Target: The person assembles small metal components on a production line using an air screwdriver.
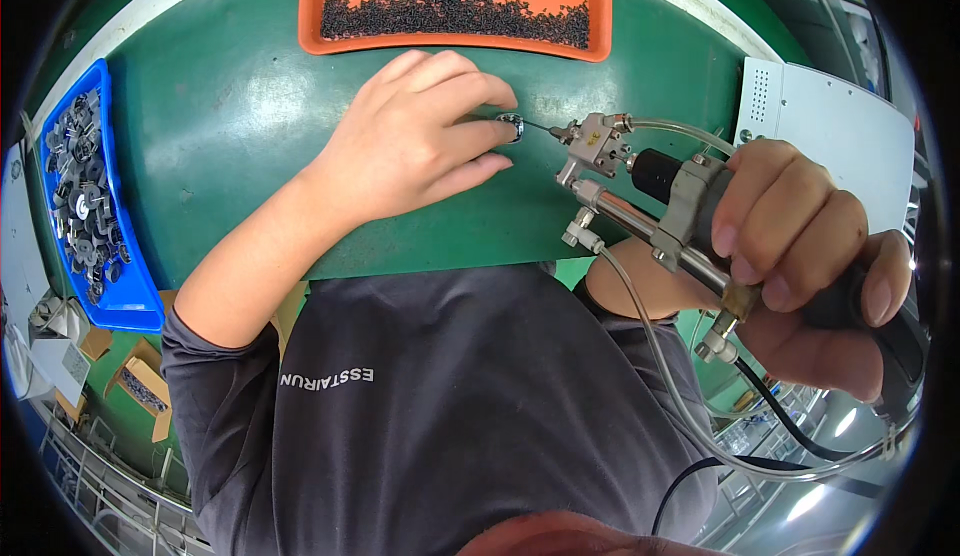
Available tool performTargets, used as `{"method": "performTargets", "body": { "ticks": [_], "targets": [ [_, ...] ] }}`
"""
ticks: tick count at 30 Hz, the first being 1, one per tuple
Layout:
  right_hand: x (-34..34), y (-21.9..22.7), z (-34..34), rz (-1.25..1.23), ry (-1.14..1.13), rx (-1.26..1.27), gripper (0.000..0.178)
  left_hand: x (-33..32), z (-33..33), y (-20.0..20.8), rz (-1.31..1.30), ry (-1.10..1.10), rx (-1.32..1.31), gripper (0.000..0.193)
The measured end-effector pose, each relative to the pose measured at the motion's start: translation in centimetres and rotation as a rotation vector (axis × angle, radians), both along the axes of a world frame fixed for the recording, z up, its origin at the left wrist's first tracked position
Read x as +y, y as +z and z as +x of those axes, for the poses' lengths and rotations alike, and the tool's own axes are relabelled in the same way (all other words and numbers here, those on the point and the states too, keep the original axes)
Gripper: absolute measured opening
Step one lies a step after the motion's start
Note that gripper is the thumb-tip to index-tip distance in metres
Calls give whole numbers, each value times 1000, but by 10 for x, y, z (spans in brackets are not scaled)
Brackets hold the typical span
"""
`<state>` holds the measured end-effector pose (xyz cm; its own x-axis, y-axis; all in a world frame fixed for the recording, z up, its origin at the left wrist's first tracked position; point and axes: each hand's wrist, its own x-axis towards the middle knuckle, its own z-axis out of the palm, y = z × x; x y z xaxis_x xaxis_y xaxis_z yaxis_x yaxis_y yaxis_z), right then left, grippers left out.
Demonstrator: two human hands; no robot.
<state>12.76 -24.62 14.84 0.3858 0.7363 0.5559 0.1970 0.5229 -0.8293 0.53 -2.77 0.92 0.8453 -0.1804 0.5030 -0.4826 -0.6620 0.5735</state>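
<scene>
My left hand [420, 136] rests on the green mat [230, 106] and pinches a small round metal part [514, 127] between fingertips and thumb. My right hand [810, 256] grips a hand-held power screwdriver [660, 196] with a metal head, clear hoses and a black cable. The tool lies nearly level, and its thin tip [545, 129] points left at the small part, almost touching it. My dark grey shirt fills the lower middle of the view.
An orange tray [330, 44] of several small black screws stands at the far edge of the mat. A blue bin [135, 301] of black and grey parts sits at the left. A light grey metal box [830, 126] lies at the right. Cardboard boxes [140, 386] sit lower left.
</scene>
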Motion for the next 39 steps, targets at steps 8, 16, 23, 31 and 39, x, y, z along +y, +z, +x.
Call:
{"method": "performTargets", "body": {
  "ticks": [8,16,23,31,39],
  "targets": [
    [5,3,10,-145,176,-62,51,-6,-4,-10,81,76,-2,11],
    [10,-1,10,-147,132,-78,47,-4,-2,-10,80,76,-8,12],
    [27,-4,-5,-115,4,37,38,0,5,-4,49,0,-54,16],
    [-4,-1,-12,220,-253,7,36,-4,-4,-3,6,26,0,16],
    [4,-3,-5,158,-102,73,43,2,-3,-5,41,36,11,19]
  ]
}}
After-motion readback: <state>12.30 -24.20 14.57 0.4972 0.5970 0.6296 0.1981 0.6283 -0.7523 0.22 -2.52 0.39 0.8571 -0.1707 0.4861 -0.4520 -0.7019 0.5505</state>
